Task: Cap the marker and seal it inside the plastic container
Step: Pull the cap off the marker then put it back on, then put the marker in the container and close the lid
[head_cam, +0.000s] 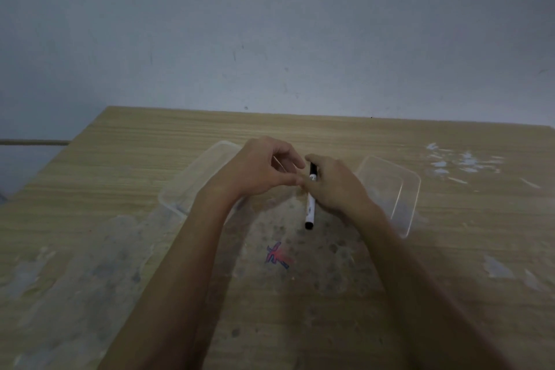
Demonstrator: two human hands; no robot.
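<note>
Marker point(310, 204) between right-hand fingers point(312, 186)

Over the wooden table point(345, 141), the right hand point(336, 186) grips a white marker point(311, 198) whose black end points toward the camera, the left hand point(258, 171) curls just beside it, and clear plastic container pieces lie left point(192, 180) and right point(402, 189) of the marker.

I see a plain indoor workroom, hard to name further: a worn, ink-stained wood-grain table point(150, 159) pushed against a bare, scuffed grey wall point(270, 24)
</note>
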